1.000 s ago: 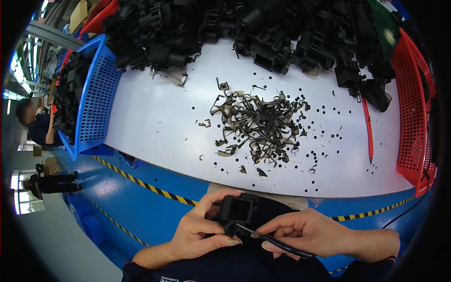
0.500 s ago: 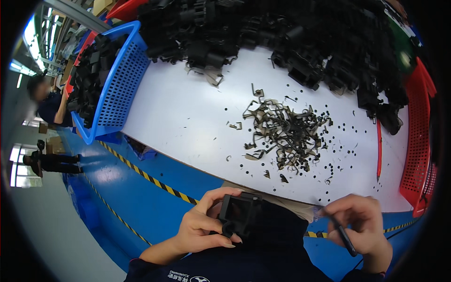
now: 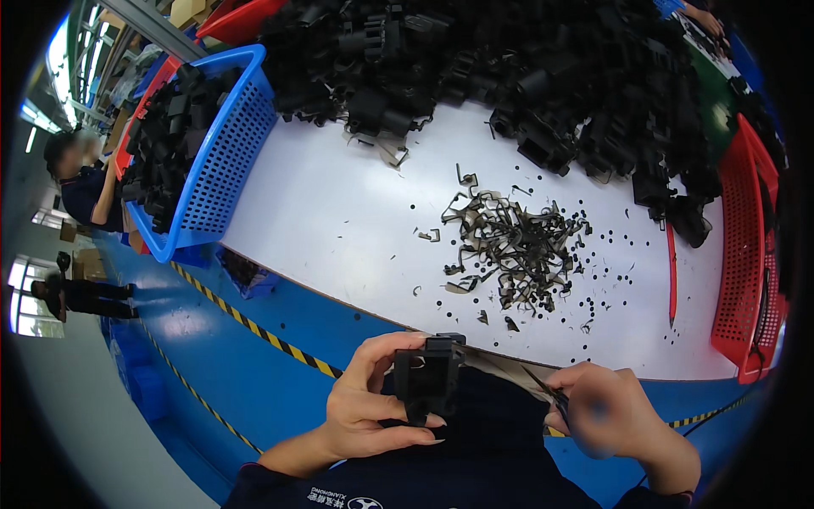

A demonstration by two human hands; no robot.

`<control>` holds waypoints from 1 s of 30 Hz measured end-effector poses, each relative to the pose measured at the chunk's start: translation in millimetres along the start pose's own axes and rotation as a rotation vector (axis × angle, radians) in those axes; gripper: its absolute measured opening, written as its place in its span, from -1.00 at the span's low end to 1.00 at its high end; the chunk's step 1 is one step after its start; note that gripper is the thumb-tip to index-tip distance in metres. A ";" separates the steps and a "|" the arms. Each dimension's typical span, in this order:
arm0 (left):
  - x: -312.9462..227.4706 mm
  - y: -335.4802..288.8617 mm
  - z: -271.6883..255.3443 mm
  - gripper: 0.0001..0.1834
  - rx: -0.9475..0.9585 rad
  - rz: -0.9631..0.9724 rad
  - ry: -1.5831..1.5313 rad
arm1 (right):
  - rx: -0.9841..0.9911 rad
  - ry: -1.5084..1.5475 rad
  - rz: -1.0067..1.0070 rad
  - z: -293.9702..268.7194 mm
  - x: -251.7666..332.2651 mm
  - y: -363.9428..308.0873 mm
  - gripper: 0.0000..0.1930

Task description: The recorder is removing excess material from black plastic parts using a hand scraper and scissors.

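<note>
Above my lap, just off the table's near edge, my left hand [image 3: 373, 399] grips a black plastic housing [image 3: 430, 382] between thumb and fingers. The housing is boxy with a frame-like opening turned towards me. To its right, my right hand [image 3: 615, 414] is closed around a slim, dark, pointed tool [image 3: 551, 390]. The tool's tip points up and left, apart from the housing; its exact kind is unclear and the fingers hide most of it. Beyond both hands, thin bent plastic scraps [image 3: 517, 246] lie heaped on the white table [image 3: 331, 229], with small black round bits scattered around them.
A large heap of black plastic parts [image 3: 543, 76] covers the table's far side. At left stands a blue basket [image 3: 222, 161] full of black parts; at right, a red basket [image 3: 738, 263]. A red stick [image 3: 672, 276] lies near it. Other people are at far left.
My right hand has moved left towards the housing, and its tool now points up and left. My left hand has turned the housing slightly.
</note>
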State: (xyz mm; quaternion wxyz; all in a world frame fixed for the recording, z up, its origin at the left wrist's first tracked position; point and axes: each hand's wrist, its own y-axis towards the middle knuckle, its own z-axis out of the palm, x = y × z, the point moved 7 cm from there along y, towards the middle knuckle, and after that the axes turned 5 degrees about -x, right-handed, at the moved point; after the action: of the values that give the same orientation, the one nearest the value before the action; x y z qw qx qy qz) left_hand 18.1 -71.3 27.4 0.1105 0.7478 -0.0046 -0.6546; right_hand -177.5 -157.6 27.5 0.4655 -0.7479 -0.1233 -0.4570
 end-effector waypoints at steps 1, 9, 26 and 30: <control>-0.7 -1.0 1.8 -0.74 -0.005 0.002 -0.020 | 0.042 0.249 0.045 5.3 -4.4 1.9 -0.59; -1.1 -3.3 11.6 -0.72 -0.019 0.031 0.142 | 0.015 0.617 -0.196 47.5 29.4 39.3 -0.39; 16.9 -4.3 14.7 -0.73 0.231 -0.170 0.066 | -0.074 0.523 -0.156 38.2 24.9 49.5 -0.38; 23.0 -2.9 11.1 -0.74 0.176 -0.258 0.087 | -0.116 0.405 -0.355 37.5 37.5 44.5 -0.41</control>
State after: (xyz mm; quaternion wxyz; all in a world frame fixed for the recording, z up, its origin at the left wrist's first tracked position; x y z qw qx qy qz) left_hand 10.1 -73.8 3.1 -0.0405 0.7767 0.0388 -0.6273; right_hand -108.3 -160.2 25.8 0.3494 -0.6335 -0.1306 -0.6779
